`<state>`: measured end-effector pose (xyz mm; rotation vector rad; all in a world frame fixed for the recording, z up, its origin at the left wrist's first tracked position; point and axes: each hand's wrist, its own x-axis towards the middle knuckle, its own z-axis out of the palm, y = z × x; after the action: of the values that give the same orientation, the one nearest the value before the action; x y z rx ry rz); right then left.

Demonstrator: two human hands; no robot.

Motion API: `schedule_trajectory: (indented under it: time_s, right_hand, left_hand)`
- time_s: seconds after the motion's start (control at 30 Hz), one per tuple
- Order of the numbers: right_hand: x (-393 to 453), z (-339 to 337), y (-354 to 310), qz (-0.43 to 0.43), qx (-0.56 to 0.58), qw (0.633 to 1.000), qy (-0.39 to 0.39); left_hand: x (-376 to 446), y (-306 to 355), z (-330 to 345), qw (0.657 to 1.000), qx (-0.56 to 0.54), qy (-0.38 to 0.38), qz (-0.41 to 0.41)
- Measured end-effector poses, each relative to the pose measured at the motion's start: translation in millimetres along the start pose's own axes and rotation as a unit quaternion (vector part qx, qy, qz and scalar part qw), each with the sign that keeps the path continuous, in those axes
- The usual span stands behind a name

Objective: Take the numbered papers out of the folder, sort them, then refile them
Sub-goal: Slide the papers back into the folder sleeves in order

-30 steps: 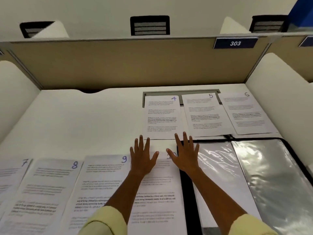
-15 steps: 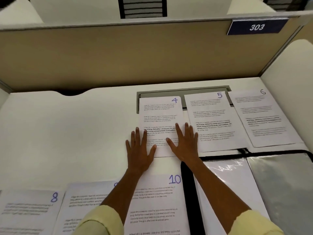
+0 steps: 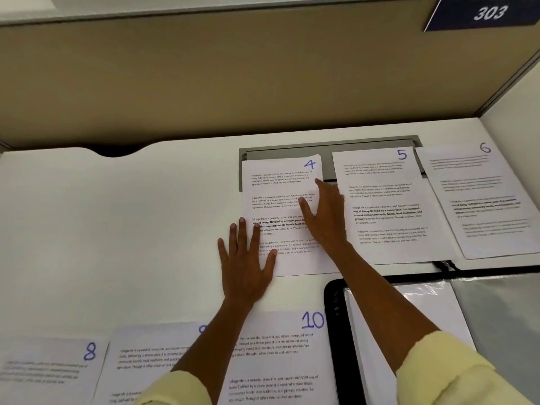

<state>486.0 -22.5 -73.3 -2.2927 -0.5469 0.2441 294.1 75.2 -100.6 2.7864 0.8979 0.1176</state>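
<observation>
Both hands have moved up from sheet 10 onto sheet 4: left hand flat on its lower-left edge, right hand flat further up. Nothing gripped. Folder open at right.

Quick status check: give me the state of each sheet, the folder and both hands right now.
Sheet 4: flat on the desk, under both hands.
Sheet 5: flat, untouched.
Sheet 6: flat, untouched.
Sheet 8: flat at the near edge.
Sheet 10: flat, partly under the left forearm.
Folder: open, plastic sleeves showing.
Left hand: fingers spread, pressing sheet 4's lower left.
Right hand: flat on sheet 4's right edge.
</observation>
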Motion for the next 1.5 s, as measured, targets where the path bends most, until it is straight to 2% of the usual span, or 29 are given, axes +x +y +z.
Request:
schedule_trajectory:
  time_s: [0.2, 0.37, 0.5, 0.6, 0.7, 0.9, 1.03, 1.23, 1.37, 1.5]
  right_hand:
    - [-11, -13, -17, 0.027, 0.114, 0.993, 0.033]
    - [-25, -25, -13, 0.047, 0.099, 0.994, 0.02]
    - [-35, -35, -14, 0.068, 0.12, 0.99, 0.014]
    - [-40, -43, -19, 0.066, 0.166, 0.983, 0.031]
    - [-53, -58, -29, 0.071, 0.264, 0.962, 0.022]
    - [-84, -75, -28, 0.077, 0.368, 0.927, -0.002]
    - [-112, -87, -21, 0.093, 0.388, 0.917, -0.003]
    - [-169, -112, -4, 0.092, 0.413, 0.906, -0.002]
    - [-218, -128, 15, 0.107, 0.423, 0.9, 0.002]
    - [-270, -140, 40, 0.126, 0.433, 0.892, -0.014]
  left_hand:
    - [-1, 0, -2, 1.0, 0.0, -0.008, 0.002]
    - [1, -4, -5, 0.999, -0.026, -0.037, 0.012]
    - [1, -1, -16, 0.989, -0.131, -0.065, -0.016]
    - [-2, 4, -29, 0.967, -0.234, -0.078, -0.067]
    - [-13, 8, -49, 0.939, -0.33, -0.039, -0.091]
    - [-32, 20, -88, 0.923, -0.359, -0.001, -0.138]
    - [-52, 23, -102, 0.872, -0.446, 0.024, -0.2]
    - [-98, 25, -99, 0.811, -0.548, 0.012, -0.205]
    - [-143, 40, -93, 0.797, -0.57, 0.004, -0.2]
    - [-193, 54, -87, 0.808, -0.557, 0.012, -0.192]
